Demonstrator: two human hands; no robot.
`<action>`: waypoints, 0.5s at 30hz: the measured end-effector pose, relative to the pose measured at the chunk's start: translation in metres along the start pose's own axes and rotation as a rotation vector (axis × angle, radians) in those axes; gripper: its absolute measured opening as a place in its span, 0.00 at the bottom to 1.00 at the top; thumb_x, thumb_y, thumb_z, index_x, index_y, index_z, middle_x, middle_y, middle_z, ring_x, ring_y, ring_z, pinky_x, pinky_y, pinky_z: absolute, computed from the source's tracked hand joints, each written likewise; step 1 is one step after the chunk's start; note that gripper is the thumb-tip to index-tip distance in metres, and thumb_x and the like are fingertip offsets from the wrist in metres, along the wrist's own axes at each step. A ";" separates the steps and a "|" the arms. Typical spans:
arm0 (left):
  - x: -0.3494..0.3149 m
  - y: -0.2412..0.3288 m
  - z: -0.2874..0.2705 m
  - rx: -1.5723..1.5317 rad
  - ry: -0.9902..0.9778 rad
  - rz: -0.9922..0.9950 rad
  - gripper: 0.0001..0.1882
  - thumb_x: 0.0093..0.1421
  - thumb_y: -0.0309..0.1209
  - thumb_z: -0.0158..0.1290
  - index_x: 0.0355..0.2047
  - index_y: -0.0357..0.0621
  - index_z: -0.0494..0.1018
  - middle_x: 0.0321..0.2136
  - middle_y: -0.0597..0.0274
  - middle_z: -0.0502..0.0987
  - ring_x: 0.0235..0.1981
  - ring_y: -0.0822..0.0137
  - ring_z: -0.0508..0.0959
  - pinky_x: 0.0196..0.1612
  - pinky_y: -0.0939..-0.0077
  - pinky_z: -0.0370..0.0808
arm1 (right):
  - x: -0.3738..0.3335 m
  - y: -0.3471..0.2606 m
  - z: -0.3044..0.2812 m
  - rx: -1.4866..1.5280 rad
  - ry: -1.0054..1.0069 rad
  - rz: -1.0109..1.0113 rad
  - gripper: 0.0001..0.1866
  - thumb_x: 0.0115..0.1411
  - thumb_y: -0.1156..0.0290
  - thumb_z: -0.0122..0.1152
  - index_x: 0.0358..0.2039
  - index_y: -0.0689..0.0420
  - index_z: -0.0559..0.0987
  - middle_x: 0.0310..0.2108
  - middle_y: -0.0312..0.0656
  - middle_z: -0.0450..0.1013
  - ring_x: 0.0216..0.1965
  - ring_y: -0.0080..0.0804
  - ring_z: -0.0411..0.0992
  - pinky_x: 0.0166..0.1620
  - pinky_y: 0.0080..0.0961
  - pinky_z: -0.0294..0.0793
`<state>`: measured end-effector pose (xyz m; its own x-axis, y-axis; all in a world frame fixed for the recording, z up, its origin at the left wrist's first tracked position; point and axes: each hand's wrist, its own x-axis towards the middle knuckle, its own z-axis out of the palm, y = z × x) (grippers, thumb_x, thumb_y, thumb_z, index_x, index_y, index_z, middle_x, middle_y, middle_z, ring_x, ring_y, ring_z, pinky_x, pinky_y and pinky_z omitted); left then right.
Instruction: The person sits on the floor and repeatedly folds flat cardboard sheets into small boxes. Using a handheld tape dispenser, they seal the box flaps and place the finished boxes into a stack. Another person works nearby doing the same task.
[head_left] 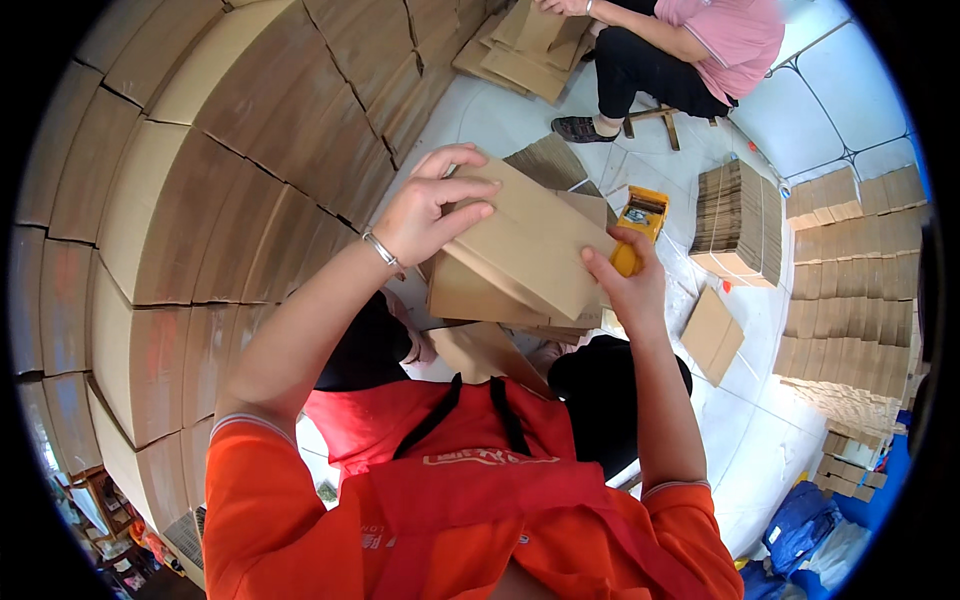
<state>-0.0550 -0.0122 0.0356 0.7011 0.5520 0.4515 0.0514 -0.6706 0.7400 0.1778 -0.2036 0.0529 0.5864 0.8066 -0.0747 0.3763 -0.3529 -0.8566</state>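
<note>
Both hands are on a brown cardboard carton [530, 230], tilted above my lap. It looks flat, with a folded edge along its near left side. My left hand [435, 205] grips its upper left edge, fingers curled over the top. At its right edge, my right hand [635, 275] has the thumb on the surface and the other fingers bent. Something yellow and rounded [625, 258] shows between that thumb and the fingers; whether I hold it too I cannot tell. Beneath the carton lie more cardboard pieces [465, 295], partly hidden by it.
Stacked cartons [230, 220] form a wall on my left. A yellow open-topped container [645, 205] and a strapped cardboard bundle [738, 222] stand on the right, with a loose sheet [712, 335] nearer. More stacks [850, 300] line the far right. Another person [690, 50] sits ahead, handling cardboard.
</note>
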 end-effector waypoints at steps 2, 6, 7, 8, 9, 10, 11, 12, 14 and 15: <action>0.002 -0.003 0.004 0.004 0.017 0.000 0.14 0.53 0.25 0.63 0.41 0.48 0.83 0.50 0.61 0.73 0.60 0.54 0.68 0.60 0.61 0.65 | -0.001 0.006 -0.006 -0.065 0.016 -0.037 0.29 0.54 0.57 0.72 0.51 0.60 0.76 0.42 0.46 0.76 0.41 0.29 0.75 0.45 0.26 0.75; 0.004 -0.005 0.005 0.033 0.043 0.013 0.12 0.52 0.23 0.63 0.38 0.48 0.84 0.46 0.63 0.74 0.57 0.55 0.69 0.58 0.61 0.66 | -0.016 -0.044 -0.037 0.228 0.212 -0.013 0.24 0.64 0.68 0.60 0.60 0.57 0.69 0.49 0.43 0.73 0.44 0.25 0.74 0.41 0.20 0.76; 0.002 -0.003 0.003 0.039 0.037 0.011 0.12 0.52 0.23 0.63 0.38 0.49 0.84 0.45 0.63 0.75 0.56 0.56 0.69 0.58 0.61 0.66 | -0.023 -0.056 -0.047 0.315 0.184 -0.103 0.28 0.63 0.68 0.60 0.62 0.59 0.64 0.50 0.46 0.72 0.45 0.27 0.74 0.36 0.20 0.78; 0.002 -0.002 0.002 0.066 0.022 0.032 0.12 0.51 0.23 0.63 0.37 0.48 0.84 0.44 0.63 0.75 0.55 0.56 0.70 0.57 0.61 0.66 | -0.031 -0.074 -0.056 0.299 0.144 -0.216 0.32 0.61 0.67 0.62 0.63 0.61 0.61 0.50 0.48 0.72 0.41 0.26 0.76 0.29 0.19 0.78; 0.005 0.001 -0.002 0.096 0.008 0.053 0.12 0.50 0.23 0.63 0.36 0.47 0.84 0.44 0.63 0.75 0.54 0.55 0.70 0.57 0.61 0.67 | -0.036 -0.088 -0.063 0.475 -0.033 -0.230 0.33 0.59 0.67 0.63 0.62 0.62 0.62 0.49 0.48 0.72 0.38 0.25 0.76 0.28 0.18 0.78; 0.008 0.003 -0.005 0.123 -0.006 0.081 0.12 0.49 0.23 0.63 0.36 0.47 0.84 0.44 0.63 0.75 0.53 0.55 0.70 0.56 0.61 0.67 | -0.038 -0.094 -0.067 0.646 -0.206 -0.247 0.34 0.57 0.67 0.65 0.61 0.63 0.63 0.48 0.48 0.73 0.36 0.25 0.77 0.27 0.17 0.77; 0.008 0.005 -0.008 0.152 -0.030 0.092 0.11 0.49 0.23 0.63 0.35 0.46 0.83 0.44 0.63 0.75 0.52 0.55 0.70 0.56 0.61 0.67 | -0.036 -0.095 -0.065 0.623 -0.332 -0.202 0.34 0.56 0.67 0.66 0.60 0.63 0.64 0.47 0.47 0.73 0.33 0.24 0.77 0.26 0.17 0.76; 0.011 0.007 -0.011 0.174 -0.055 0.112 0.10 0.49 0.23 0.63 0.34 0.46 0.83 0.43 0.63 0.75 0.52 0.55 0.70 0.55 0.61 0.67 | -0.031 -0.099 -0.063 0.592 -0.449 -0.160 0.34 0.54 0.67 0.68 0.59 0.64 0.65 0.45 0.47 0.74 0.30 0.24 0.77 0.25 0.16 0.75; 0.014 0.012 -0.014 0.256 -0.134 0.124 0.10 0.48 0.24 0.62 0.33 0.46 0.83 0.43 0.63 0.75 0.51 0.55 0.69 0.54 0.62 0.67 | -0.023 -0.087 -0.053 0.431 -0.481 -0.118 0.34 0.51 0.68 0.70 0.57 0.64 0.67 0.40 0.44 0.74 0.25 0.21 0.74 0.24 0.15 0.74; 0.013 0.014 -0.018 0.328 -0.182 0.108 0.10 0.48 0.25 0.62 0.32 0.46 0.83 0.43 0.63 0.75 0.51 0.55 0.69 0.54 0.62 0.67 | -0.016 -0.080 -0.047 0.389 -0.505 -0.114 0.34 0.51 0.68 0.71 0.57 0.64 0.68 0.39 0.43 0.74 0.24 0.20 0.74 0.23 0.15 0.73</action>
<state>-0.0577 -0.0055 0.0613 0.8279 0.3922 0.4010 0.1741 -0.8592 0.4810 0.1724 -0.2105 0.1467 0.1123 0.9861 -0.1222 0.0729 -0.1308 -0.9887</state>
